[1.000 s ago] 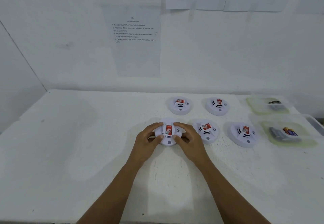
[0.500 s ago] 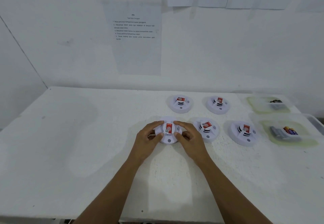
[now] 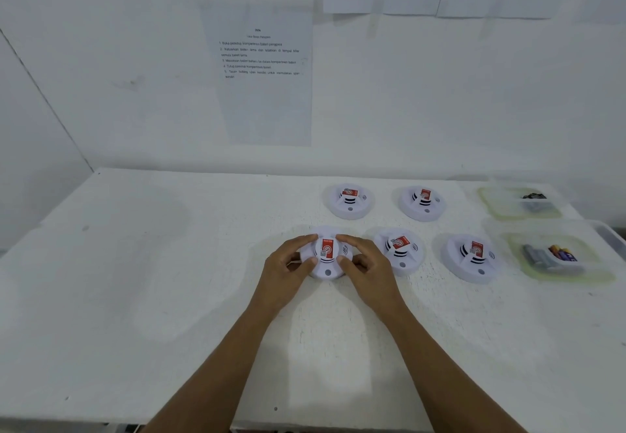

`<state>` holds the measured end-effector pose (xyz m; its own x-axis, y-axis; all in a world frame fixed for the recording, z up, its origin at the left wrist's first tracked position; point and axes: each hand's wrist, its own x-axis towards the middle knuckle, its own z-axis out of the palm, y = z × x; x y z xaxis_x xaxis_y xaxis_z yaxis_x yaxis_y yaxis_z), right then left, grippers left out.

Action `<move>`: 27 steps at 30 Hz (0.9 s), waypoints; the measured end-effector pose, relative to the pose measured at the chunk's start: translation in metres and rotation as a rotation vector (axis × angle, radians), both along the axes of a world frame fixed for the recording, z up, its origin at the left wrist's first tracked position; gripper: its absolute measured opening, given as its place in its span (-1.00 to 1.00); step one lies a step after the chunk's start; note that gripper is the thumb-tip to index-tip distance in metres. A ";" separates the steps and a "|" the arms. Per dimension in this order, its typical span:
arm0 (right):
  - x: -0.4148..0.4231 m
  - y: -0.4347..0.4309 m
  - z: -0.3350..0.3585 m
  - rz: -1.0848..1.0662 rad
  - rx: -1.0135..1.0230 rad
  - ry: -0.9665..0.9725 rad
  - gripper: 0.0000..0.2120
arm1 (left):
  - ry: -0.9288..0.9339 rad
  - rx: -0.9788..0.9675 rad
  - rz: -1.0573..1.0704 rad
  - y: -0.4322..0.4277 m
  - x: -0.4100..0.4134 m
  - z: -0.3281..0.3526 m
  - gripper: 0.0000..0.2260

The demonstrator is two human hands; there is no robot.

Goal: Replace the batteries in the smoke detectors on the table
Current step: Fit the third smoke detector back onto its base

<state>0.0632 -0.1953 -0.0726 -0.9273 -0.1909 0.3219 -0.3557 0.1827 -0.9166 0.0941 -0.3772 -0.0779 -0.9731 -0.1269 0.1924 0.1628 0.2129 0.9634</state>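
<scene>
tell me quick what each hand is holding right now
Left hand: grips the left side of the nearest smoke detector.
Right hand: grips the right side of the same smoke detector.

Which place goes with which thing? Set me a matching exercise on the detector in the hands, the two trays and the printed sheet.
Things:
1. held detector
2. near tray
3. far tray
4. printed sheet

Places:
A. on the wall
B. back right of the table
C. front row, leftmost
D. front right, holding purple and grey batteries

Pairs: 1-C, 2-D, 3-B, 4-A
</scene>
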 end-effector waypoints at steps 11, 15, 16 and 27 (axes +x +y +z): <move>0.000 0.001 0.000 0.000 -0.001 -0.001 -0.65 | -0.006 0.002 0.006 0.000 0.000 -0.001 -0.63; 0.000 0.001 0.000 0.001 -0.002 -0.003 -0.64 | -0.011 -0.008 0.007 0.000 -0.001 -0.002 -0.62; 0.001 0.001 0.000 0.002 -0.005 -0.008 -0.64 | -0.011 -0.009 0.009 0.000 -0.001 -0.002 -0.62; 0.002 0.001 0.001 0.013 -0.020 -0.035 -0.65 | 0.002 -0.006 0.009 0.000 0.000 0.000 -0.64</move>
<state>0.0647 -0.1945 -0.0713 -0.9354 -0.1973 0.2934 -0.3260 0.1599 -0.9318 0.0945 -0.3767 -0.0783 -0.9715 -0.1344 0.1951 0.1626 0.2204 0.9617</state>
